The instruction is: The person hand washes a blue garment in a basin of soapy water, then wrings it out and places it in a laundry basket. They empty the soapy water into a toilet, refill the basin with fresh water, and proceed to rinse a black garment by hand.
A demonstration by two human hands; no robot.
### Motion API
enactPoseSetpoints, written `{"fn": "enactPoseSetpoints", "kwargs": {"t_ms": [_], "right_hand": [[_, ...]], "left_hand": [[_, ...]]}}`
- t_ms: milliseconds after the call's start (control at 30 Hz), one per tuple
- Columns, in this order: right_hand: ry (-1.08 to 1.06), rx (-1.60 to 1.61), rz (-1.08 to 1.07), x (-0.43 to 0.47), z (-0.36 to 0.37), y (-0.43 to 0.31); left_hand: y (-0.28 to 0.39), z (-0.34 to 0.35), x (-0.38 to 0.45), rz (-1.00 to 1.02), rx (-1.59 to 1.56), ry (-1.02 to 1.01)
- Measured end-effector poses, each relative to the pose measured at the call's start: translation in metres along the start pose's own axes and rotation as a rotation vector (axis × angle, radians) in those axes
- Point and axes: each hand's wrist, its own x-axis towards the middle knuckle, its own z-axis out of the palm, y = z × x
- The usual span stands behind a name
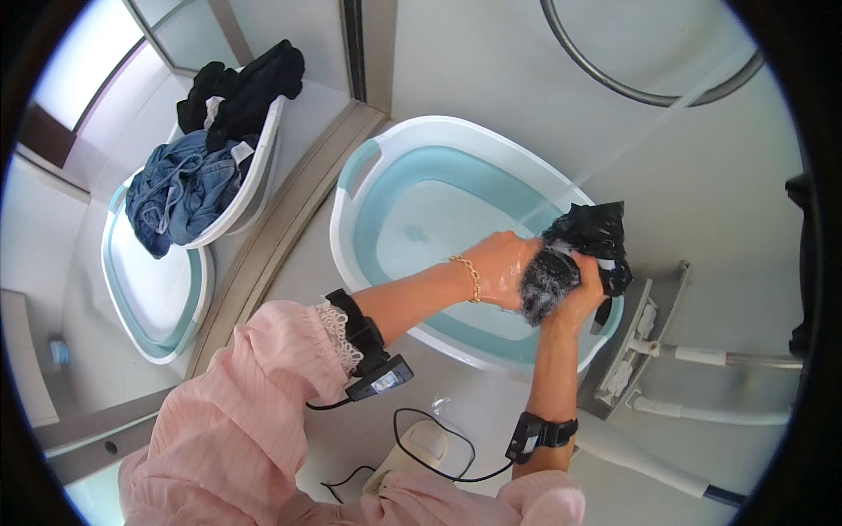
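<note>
Both my hands hold a wet, black garment (592, 230) with white suds on it, above the right side of a white and turquoise plastic basin (454, 358). My left hand (503, 269), a gold chain bracelet (468, 276) at its wrist, is closed on the suds-covered left part. The fingers of my right hand (582, 289) wrap the cloth from below and the right. Shallow water (434, 210) covers the basin's bottom, and a thin water stream (612, 158) comes down from the upper right.
Behind the door track (283, 223) at the left stands a white laundry basket (266, 158) heaped with blue denim (184, 191) and black clothes (256, 92). Another turquoise-rimmed basin (204, 276) is beside it. A metal shower hose (631, 92) hangs at the upper right; a flat mop head (641, 348) lies at the right.
</note>
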Motion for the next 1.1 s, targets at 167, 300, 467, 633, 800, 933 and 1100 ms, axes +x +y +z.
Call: {"fn": "enactPoseSetpoints", "kwargs": {"t_ms": [167,300,467,633,800,933,1100], "right_hand": [[-0.172,-0.258,-0.242,0.007,-0.012,0.014],[-0.204,-0.578,-0.106,0.033,-0.046,0.023],[-0.426,-1.382,0.074,0.09,-0.13,0.057],[-1.153,-1.725,-0.016,0.057,-0.075,0.096],[-1.206,-1.976,-0.115,0.065,-0.093,0.172],[-1.026,-1.99,-0.221,0.091,-0.065,0.167],[-0.978,-1.313,0.101,0.103,-0.075,0.165]], "left_hand": [[-0.031,0.001,0.004,-0.261,-0.555,-0.507],[-0.007,-0.016,0.013,-0.602,-0.528,-0.69],[-0.074,-0.002,0.005,-0.756,0.32,-0.597],[-0.116,0.017,-0.034,-0.25,0.962,-0.67],[-0.143,0.011,-0.019,-0.3,0.886,-0.713],[-0.177,0.013,-0.008,-0.328,0.675,-0.456],[-0.165,-0.009,0.011,-0.103,0.761,-0.553]]}}
